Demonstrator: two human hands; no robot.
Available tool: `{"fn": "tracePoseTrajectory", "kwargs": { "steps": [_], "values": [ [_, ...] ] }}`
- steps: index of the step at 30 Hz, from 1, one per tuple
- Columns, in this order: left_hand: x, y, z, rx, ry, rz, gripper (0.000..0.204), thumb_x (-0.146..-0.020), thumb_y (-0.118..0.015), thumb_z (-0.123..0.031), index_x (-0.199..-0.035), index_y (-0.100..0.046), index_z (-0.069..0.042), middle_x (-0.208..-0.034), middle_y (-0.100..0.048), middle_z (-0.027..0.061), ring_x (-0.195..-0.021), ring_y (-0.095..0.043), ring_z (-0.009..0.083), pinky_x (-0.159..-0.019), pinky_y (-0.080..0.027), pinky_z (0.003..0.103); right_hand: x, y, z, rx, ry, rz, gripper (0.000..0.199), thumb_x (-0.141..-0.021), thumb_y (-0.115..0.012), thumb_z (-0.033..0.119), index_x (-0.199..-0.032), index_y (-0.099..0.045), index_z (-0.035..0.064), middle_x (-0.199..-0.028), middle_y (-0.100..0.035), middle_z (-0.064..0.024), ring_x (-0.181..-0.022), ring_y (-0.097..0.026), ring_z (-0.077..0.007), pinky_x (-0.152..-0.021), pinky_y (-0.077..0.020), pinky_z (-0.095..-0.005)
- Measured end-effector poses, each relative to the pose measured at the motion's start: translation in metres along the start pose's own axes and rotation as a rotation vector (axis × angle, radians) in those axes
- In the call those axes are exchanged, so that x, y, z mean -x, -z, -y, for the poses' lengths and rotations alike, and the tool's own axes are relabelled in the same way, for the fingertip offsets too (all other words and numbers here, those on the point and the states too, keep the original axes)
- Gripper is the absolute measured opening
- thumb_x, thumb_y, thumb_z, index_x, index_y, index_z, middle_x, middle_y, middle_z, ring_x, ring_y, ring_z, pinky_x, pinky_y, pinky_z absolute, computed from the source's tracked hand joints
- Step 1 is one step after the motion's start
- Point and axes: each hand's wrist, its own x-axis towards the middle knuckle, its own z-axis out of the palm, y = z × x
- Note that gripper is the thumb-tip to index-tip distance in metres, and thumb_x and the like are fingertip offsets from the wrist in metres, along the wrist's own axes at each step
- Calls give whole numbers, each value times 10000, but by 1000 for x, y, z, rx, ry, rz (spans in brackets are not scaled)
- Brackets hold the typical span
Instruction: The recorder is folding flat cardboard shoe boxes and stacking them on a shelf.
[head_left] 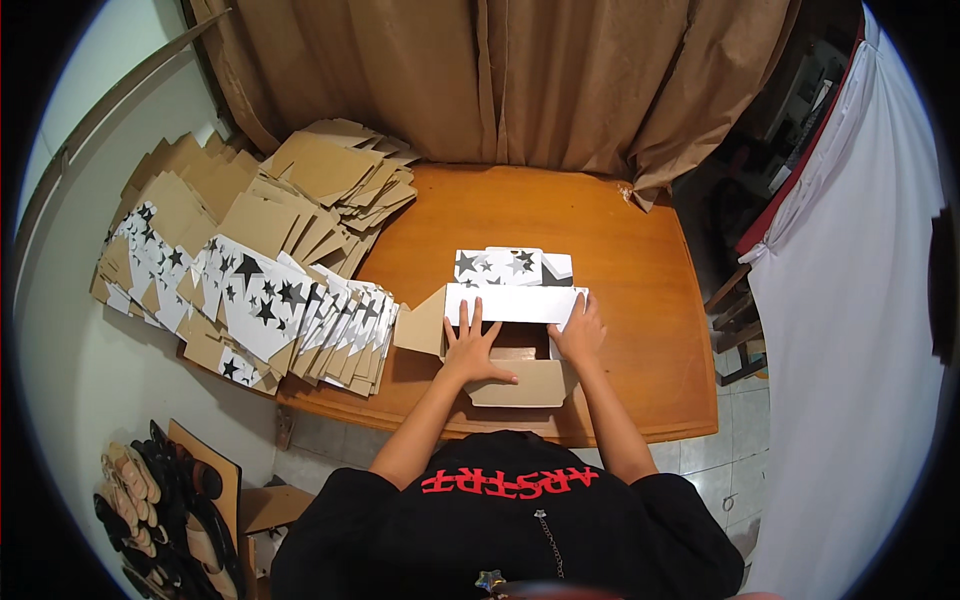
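Cardboard star-printed white-and-brown folding box (505,320) on wooden desk (640,300): light, thin, creases easily; left hand (472,350) and right hand (582,333) press flat, fingers spread, gripping nothing; hold at fold edges.

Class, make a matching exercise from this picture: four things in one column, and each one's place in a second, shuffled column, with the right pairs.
1. left hand
2. right hand
3. stack of flat star-printed boxes
4. curtain

a. behind the table's far edge
b. on the table's left part
c. on the half-folded box's right end
d. flat on the box's left part

Pairs: 1-d, 2-c, 3-b, 4-a
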Motion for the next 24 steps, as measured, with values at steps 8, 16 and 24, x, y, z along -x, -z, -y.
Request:
{"fn": "tracePoseTrajectory", "kwargs": {
  "steps": [8, 16, 24],
  "values": [
    [16, 26, 0, 117, 34, -347, 764, -564, -764, -498, -1205, -551, -140, -1438, -168, 230, -1345, -32, 417, -1003, 29, 649, 1, 3, 17, 6, -88, -15, 925, -584, -759, 429, -1294, -331, 18, -1336, -315, -187, -1095, -449, -373, -832, -407, -508],
    [51, 51, 58, 317, 770, -754, 518, -708, -720, -267, -1112, -565, 18, -1242, -476, 203, -1230, -370, 317, -1015, -217, 514, 0, 4, 16, -16, -83, -21, 922, -610, -727, 484, -1306, -328, 30, -1362, -293, -210, -1093, -453, -372, -816, -405, -508],
    [30, 52, 1, 781, 86, -675, 317, -798, -643, -214, -1030, -624, 0, -1069, -626, 129, -1072, -552, 258, -960, -380, 373, 2, 3, 15, -18, -81, -51, 846, -627, -718, 441, -1286, -356, 54, -1333, -311, -206, -1064, -459, -391, -823, -411, -497]
  ]
}}
